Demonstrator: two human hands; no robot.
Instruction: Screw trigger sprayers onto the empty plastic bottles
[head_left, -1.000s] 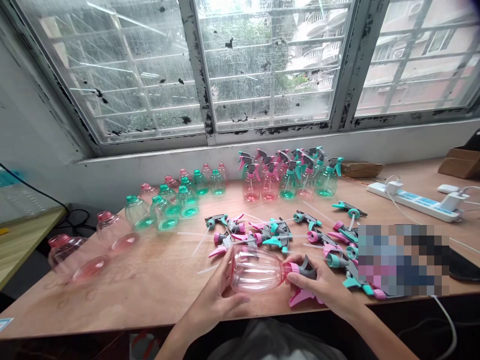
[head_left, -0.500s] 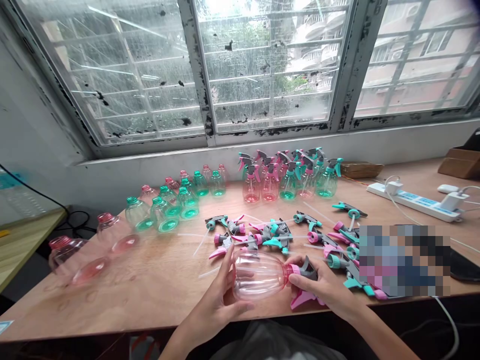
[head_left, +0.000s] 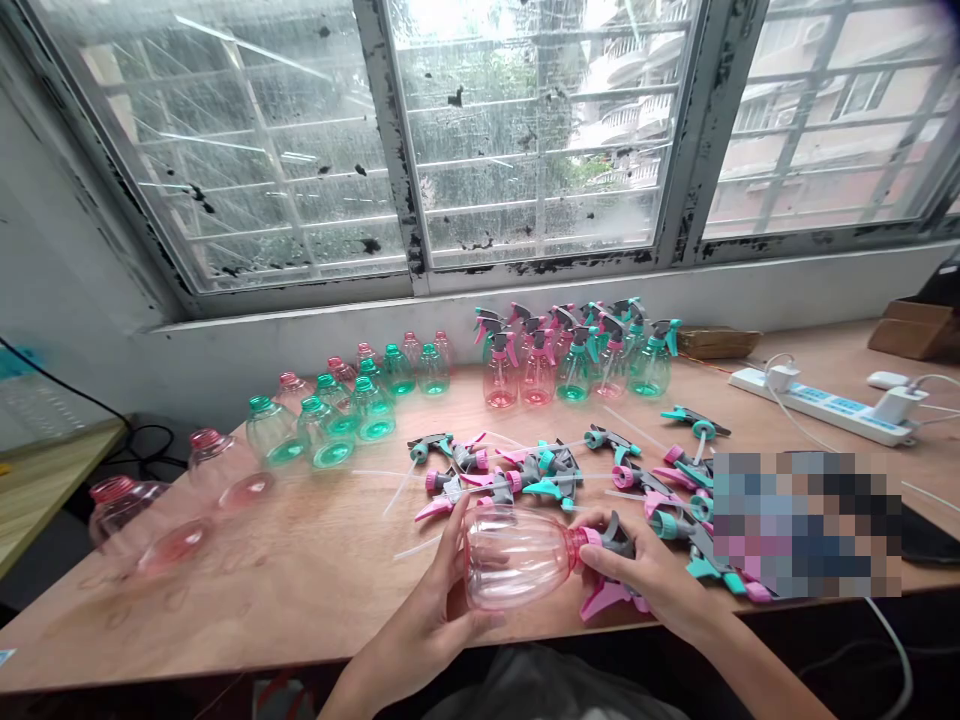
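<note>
A clear pink spray bottle (head_left: 517, 560) lies on its side in the air over the table's front edge, its neck pointing right. My left hand (head_left: 442, 590) is closed around the bottle's base, thumb below and fingers above. At the neck, my right hand (head_left: 637, 565) grips the pink collar of a grey trigger sprayer head (head_left: 616, 535), which sits on the bottle's mouth. Just behind the bottle lie several loose sprayer heads (head_left: 551, 470) in pink, teal and grey, with thin white tubes.
Several open-necked bottles, pink and green (head_left: 330, 450), stand at the left. Bottles with sprayer heads (head_left: 577, 370) are grouped by the wall. A white power strip (head_left: 821, 405) with cables lies at the right, near a cardboard box (head_left: 911, 328).
The view has shifted slightly. Both hands keep their hold on the bottle and the sprayer collar, in almost the same place.
</note>
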